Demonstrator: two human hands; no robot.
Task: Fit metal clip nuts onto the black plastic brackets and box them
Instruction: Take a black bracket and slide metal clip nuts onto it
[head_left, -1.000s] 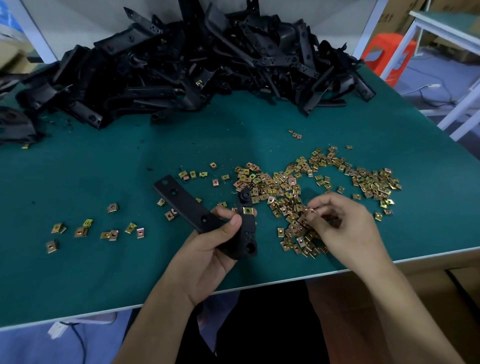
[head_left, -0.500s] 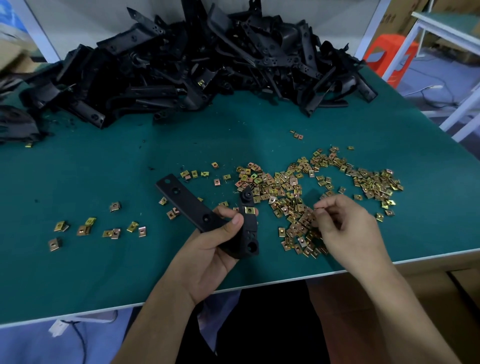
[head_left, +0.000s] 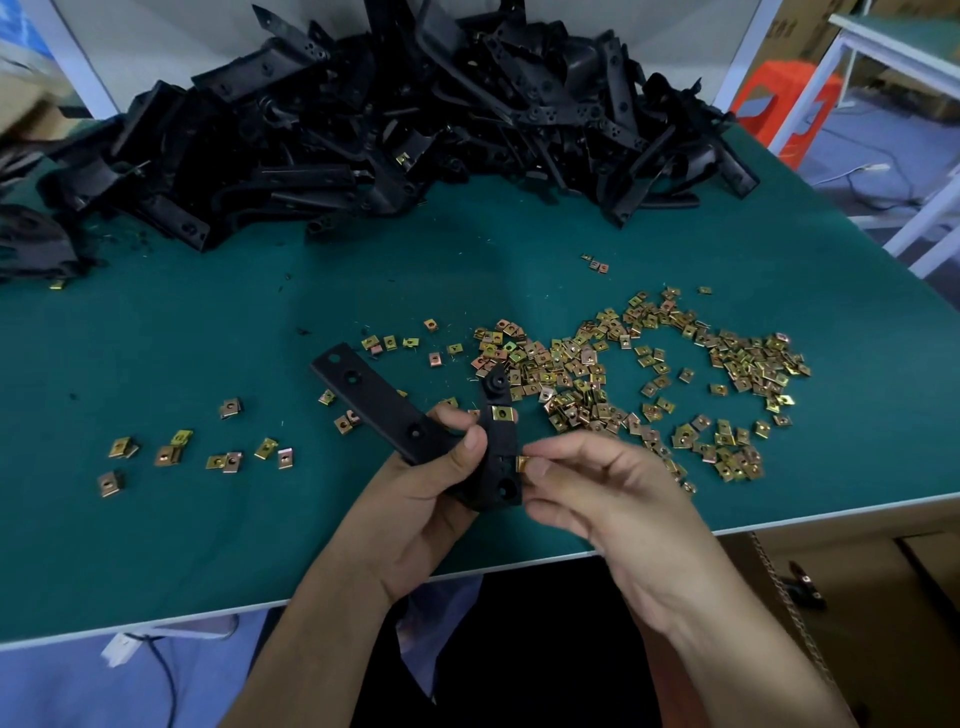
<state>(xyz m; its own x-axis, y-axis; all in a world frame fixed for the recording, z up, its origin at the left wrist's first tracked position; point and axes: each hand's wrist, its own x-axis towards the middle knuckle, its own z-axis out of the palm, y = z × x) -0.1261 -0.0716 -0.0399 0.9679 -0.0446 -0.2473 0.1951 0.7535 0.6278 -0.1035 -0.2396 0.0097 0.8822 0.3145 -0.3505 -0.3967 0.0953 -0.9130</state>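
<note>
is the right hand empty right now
No, the right hand pinches a clip nut between thumb and finger, right beside the black bracket that the left hand holds.

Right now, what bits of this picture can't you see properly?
Head view: the clip nut is mostly covered by thumb and finger of the right hand, so whether it is on the bracket yet is unclear.
Head view: the bracket's bottom end hides inside the left hand.
Head view: the bracket pile is cut off by the top edge.
Head view: the loose nuts are too small for detail.
</note>
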